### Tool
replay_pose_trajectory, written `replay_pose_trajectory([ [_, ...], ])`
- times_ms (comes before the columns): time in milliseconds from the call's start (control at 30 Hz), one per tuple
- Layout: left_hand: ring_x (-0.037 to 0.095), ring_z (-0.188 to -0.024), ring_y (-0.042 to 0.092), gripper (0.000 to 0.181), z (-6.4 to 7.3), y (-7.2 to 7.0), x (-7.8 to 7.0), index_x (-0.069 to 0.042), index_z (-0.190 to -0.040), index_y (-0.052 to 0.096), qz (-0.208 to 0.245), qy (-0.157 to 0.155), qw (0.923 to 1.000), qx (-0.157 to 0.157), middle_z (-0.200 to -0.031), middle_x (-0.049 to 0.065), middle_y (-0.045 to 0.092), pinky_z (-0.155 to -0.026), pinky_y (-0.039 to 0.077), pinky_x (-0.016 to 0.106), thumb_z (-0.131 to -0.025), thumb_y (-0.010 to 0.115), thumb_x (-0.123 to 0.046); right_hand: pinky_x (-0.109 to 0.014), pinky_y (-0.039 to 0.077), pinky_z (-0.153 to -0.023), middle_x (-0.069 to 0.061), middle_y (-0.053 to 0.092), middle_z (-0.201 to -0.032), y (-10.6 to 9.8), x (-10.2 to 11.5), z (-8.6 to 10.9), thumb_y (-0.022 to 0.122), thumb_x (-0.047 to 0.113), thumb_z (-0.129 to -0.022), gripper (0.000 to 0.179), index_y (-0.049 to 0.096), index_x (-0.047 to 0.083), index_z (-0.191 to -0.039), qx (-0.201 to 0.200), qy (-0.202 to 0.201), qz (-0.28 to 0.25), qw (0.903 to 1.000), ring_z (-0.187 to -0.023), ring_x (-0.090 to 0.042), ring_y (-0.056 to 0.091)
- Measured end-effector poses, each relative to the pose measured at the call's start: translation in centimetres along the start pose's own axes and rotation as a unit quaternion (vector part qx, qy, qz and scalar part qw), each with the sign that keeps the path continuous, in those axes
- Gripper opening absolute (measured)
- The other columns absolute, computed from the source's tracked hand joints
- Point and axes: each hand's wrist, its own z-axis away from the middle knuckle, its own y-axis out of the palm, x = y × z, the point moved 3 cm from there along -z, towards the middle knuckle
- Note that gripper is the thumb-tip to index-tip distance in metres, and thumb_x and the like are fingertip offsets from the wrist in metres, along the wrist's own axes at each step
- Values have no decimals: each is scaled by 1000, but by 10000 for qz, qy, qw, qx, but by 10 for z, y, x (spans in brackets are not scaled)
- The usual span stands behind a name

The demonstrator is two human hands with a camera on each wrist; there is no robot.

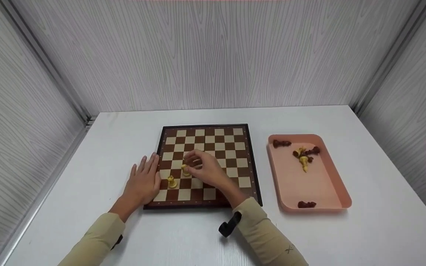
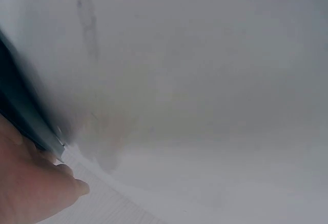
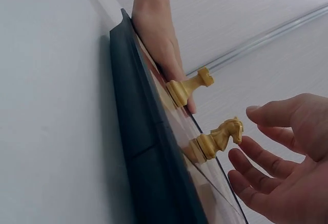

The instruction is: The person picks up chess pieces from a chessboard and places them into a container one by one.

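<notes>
A gold knight [image 3: 218, 139] stands upright on the chessboard [image 1: 209, 138], toward its near left part. Around the knight's head my right hand [image 1: 207, 170] is spread, thumb and fingertips apart with a gap showing in the right wrist view. A gold rook [image 1: 172, 182] is upright on the board to the left of the knight and nearer to me. My left hand [image 1: 142, 183] lies along the board's left edge, fingers straight and pointing away from me. Only part of that hand shows in the left wrist view.
To the right of the board is a pink tray [image 1: 276, 177] with several chess pieces lying in it. Dark pieces and a gold piece [image 1: 304, 162] cluster near its far end; one dark piece [image 1: 306, 204] lies at the near end. Board and tray share a white table [image 1: 131, 129].
</notes>
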Motion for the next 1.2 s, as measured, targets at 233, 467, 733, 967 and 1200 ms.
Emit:
replay_pose_trajectory([
  [233, 43, -154, 13, 59, 0, 1, 0, 0, -163, 17, 41, 26, 10000, -36, -169, 17, 17, -121, 11, 65, -111, 27, -25, -29, 56, -90, -4, 71, -110, 4, -7, 1, 74, 5, -94, 20, 69, 5, -114, 5, 276, 67, 9996, -104, -21, 68],
  [467, 44, -154, 14, 59, 0, 0, 0, 1, -163, 17, -35, 42, 10000, -28, -169, 18, 18, -121, 12, 65, -111, 27, -25, -28, 56, -86, -3, 71, -106, 7, -7, 1, 73, 7, -96, 16, 70, 7, -111, -61, 340, 112, 9993, -99, -19, 69],
  [733, 44, -154, 14, 59, 0, 0, 0, 2, -163, 16, -48, 56, 10000, -3, -169, 18, 17, -121, 12, 65, -110, 27, -24, -24, 56, -76, 0, 72, -101, 9, -8, 0, 72, 9, -97, 11, 73, 7, -108, -233, 450, 281, 9983, -88, -9, 66],
  [967, 44, -154, 15, 59, 0, -1, -1, 1, -163, 18, 7, 32, 10000, -47, -169, 18, 19, -121, 12, 65, -110, 27, -24, -24, 55, -74, 2, 71, -97, 9, -10, 0, 73, 10, -96, 9, 74, 9, -105, -299, 494, 322, 9978, -85, -9, 65],
  [1200, 43, -154, 14, 59, 0, -1, -1, 1, -163, 18, 6, -4, 10000, -60, -169, 18, 19, -121, 12, 65, -111, 29, -26, -25, 56, -74, 0, 72, -100, 9, -9, -1, 72, 11, -97, 9, 74, 9, -106, -325, 415, 488, 9974, -87, -10, 66],
])
